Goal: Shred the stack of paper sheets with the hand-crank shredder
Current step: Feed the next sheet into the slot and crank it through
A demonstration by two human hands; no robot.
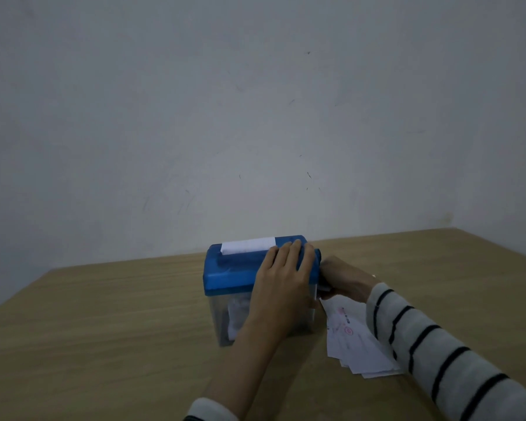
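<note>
**Midway through the stack, one sheet in the slot**

Nearest to me, the striped sleeve (431, 354) of the right arm crosses over the stack of paper sheets (356, 344), which lies fanned on the bench (104, 314) just right of the shredder (240, 275). Beyond it the right hand (343, 279) reaches to the shredder's right end, where the crank should be; it looks curled round something there, but the crank itself is hidden, so I cannot tell for certain. The left hand (286, 271) lies flat on the blue lid, fingers straight, pressing it steady. Farther back, a white sheet (248, 245) stands in the slot, its long edge running left to right along the lid. Shreds show in the clear bin below. I judge the coming move to be a turn at the right end, so the right hand does the work while the left braces.
</note>
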